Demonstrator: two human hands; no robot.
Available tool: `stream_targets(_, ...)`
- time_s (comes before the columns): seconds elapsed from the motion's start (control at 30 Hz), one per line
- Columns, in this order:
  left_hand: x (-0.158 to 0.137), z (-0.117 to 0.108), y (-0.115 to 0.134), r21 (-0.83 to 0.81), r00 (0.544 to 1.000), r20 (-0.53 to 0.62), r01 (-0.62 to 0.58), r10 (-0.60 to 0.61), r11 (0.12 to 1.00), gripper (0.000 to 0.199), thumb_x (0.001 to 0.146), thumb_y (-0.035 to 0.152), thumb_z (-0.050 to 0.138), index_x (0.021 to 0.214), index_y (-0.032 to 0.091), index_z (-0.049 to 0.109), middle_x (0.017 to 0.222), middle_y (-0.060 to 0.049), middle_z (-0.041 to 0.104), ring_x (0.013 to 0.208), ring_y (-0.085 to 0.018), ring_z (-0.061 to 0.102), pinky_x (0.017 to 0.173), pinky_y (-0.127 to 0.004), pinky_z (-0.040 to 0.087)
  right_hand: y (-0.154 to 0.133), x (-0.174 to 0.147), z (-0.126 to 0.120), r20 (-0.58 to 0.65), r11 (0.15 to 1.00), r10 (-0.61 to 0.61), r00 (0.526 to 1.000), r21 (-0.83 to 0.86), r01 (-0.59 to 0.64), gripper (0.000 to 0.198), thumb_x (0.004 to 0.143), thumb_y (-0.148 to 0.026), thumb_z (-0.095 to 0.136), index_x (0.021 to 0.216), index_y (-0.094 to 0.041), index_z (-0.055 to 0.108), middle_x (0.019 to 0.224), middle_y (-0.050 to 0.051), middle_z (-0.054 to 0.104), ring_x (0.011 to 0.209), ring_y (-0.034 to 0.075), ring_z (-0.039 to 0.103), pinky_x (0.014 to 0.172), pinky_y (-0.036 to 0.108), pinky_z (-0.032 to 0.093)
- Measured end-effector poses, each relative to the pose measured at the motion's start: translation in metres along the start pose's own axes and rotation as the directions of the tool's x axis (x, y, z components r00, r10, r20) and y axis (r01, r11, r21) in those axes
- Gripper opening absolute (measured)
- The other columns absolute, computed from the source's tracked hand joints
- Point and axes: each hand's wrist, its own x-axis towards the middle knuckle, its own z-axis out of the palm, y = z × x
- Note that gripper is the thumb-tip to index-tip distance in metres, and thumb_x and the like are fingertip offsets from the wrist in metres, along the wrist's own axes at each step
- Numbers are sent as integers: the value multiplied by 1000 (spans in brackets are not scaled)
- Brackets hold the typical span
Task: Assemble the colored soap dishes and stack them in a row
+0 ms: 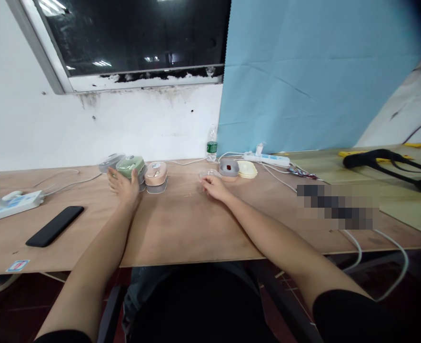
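Note:
My left hand (124,187) is at a lunch box with a green lid (131,164), its fingers stretched and thumb apart in front of it. Whether it touches the box is unclear. Beside that stand a lunch box with a peach lid (155,174) and a grey box (110,162), partly hidden. My right hand (215,187) has its fingers closed at the near edge of a clear plastic piece (207,173), seemingly a shallow tray or lid. Just behind this hand are a grey box (229,168) with a dark red spot inside and a pale yellow lid (247,169).
A water bottle (212,145) stands against the wall. White power strips (267,158) and cables lie at the back right and far left. A black phone (55,226) rests on the left of the table (182,233). A black strap-like frame (385,164) lies far right.

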Motion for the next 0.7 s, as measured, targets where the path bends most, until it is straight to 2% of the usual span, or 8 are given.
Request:
stream_targets(0.1, -6, -4, 9, -65, 980, -61, -192, 189, 979, 86, 87, 55, 48, 150, 11, 8, 154, -22, 13, 140, -38, 13, 110, -61, 13, 4, 8, -19, -297, 999, -46, 954, -18, 42, 30, 84, -44, 48, 82, -18, 64, 62, 1, 61, 57, 15, 54, 59, 26, 41)
stream_targets(0.23, -22, -9, 30, -164, 863, -115, -505, 492, 848, 72, 86, 44, 53, 143, 11, 27, 146, -21, 31, 138, -32, 24, 112, -51, 17, 25, 18, -57, -625, 982, -103, 774, -188, -20, 27, 84, -38, 46, 87, -17, 64, 79, 5, 65, 75, 19, 56, 74, 31, 43)
stream_targets(0.3, -35, -11, 43, -241, 775, -76, -624, 627, 743, 58, 86, 41, 54, 135, 13, 41, 138, -19, 42, 132, -30, 34, 109, -48, 25, 42, 19, -76, -689, 962, -106, 717, -253, -100, 25, 83, -32, 44, 89, -17, 64, 90, 8, 65, 87, 21, 55, 84, 35, 41)
stream_targets(0.37, -49, -14, 56, -332, 663, 42, -696, 748, 636, 41, 87, 38, 53, 122, 17, 52, 128, -15, 52, 124, -27, 45, 106, -46, 32, 61, 19, -91, -757, 926, -31, 653, -268, -267, 24, 79, -26, 46, 92, -16, 64, 99, 12, 62, 100, 24, 51, 94, 40, 35)
stream_targets(0.47, -69, -19, 71, -517, 411, 247, -710, 877, 478, 30, 90, 36, 50, 112, 18, 59, 110, -11, 63, 107, -23, 56, 96, -40, 43, 85, 18, -107, -801, 833, 180, 571, -184, -521, 30, 73, -23, 50, 99, -16, 64, 111, 14, 58, 111, 27, 45, 101, 44, 29)
stream_targets(0.53, -78, -20, 75, -581, 266, 350, -691, 898, 431, 30, 90, 37, 50, 111, 18, 60, 107, -10, 65, 102, -22, 58, 91, -39, 45, 97, 18, -112, -766, 791, 275, 581, -162, -589, 37, 71, -23, 53, 105, -17, 63, 120, 14, 53, 116, 28, 42, 102, 44, 28)
stream_targets(0.6, -83, -18, 76, -610, 175, 421, -672, 890, 421, 33, 90, 39, 50, 112, 18, 61, 109, -10, 65, 103, -23, 59, 91, -39, 45, 105, 19, -114, -714, 785, 298, 634, -196, -588, 40, 71, -24, 54, 110, -16, 63, 127, 14, 49, 120, 27, 40, 105, 42, 28)
stream_targets(0.7, -81, -12, 69, -604, 144, 512, -640, 847, 474, 36, 89, 40, 51, 115, 17, 61, 112, -11, 65, 105, -23, 59, 93, -38, 45, 112, 22, -113, -669, 789, 255, 698, -274, -551, 41, 73, -24, 54, 112, -16, 63, 134, 14, 43, 123, 27, 39, 107, 42, 27)
